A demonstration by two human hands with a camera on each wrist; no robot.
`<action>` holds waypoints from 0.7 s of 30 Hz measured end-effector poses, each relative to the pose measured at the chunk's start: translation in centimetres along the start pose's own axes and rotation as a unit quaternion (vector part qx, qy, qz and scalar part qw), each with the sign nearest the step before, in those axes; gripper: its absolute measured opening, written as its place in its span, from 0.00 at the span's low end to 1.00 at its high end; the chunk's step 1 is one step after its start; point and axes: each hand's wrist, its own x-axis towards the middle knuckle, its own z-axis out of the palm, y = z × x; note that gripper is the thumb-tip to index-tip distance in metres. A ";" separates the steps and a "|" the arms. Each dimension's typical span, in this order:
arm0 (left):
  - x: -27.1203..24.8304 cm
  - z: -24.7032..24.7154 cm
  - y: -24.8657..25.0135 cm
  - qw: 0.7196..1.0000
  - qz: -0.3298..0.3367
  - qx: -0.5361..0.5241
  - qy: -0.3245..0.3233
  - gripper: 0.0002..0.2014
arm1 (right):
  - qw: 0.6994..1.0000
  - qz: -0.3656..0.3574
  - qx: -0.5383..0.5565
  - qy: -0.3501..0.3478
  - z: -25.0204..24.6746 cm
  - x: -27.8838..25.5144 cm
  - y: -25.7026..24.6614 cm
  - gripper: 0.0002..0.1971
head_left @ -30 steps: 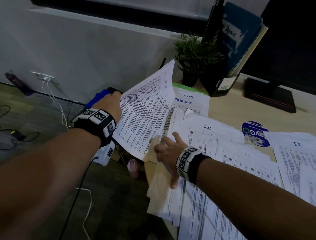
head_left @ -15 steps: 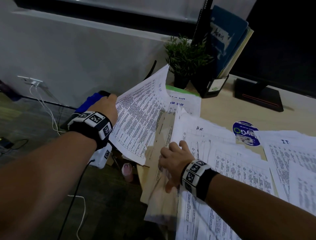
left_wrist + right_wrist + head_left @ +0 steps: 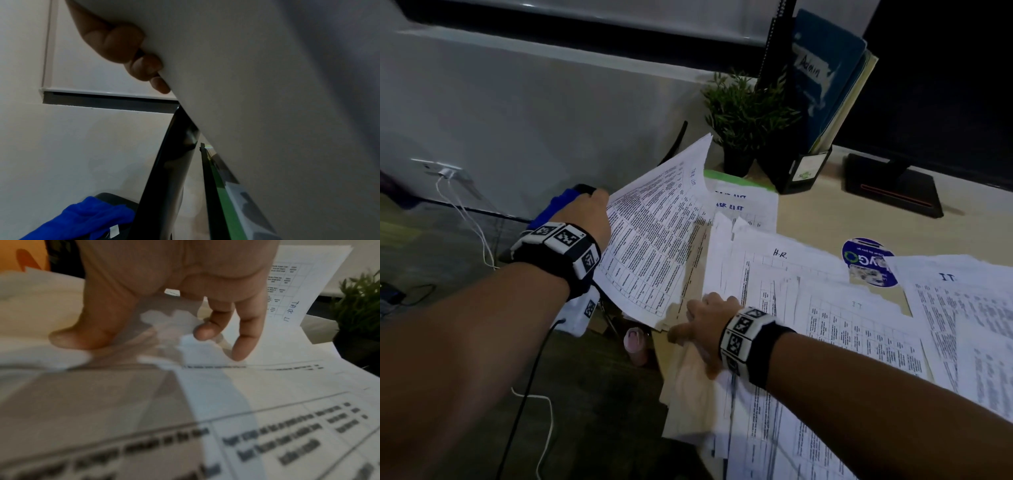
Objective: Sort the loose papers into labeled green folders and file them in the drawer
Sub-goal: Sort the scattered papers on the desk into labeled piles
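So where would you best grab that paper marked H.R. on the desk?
Probably its far top edge, from the plant side. The H.R. sheet lies flat with other papers overlapping its lower part, while that edge looks free against the bare desk. The right hand is nearest.

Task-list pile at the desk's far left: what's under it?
A green folder lies under the task-list sheets, only its far edge showing. The left hand lifts more papers above; the rest is covered.
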 end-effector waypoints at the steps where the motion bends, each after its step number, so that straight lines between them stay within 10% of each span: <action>1: -0.1 0.1 0.2 1.000 -0.003 0.002 -0.005 0.13 | 1.000 -0.001 -0.009 -0.008 -0.1 0.2 -0.2 0.43; 21: 0.3 0.3 0.5 1.000 -0.004 -0.015 -0.018 0.12 | 0.998 -0.016 0.045 0.036 0.8 -0.5 0.8 0.36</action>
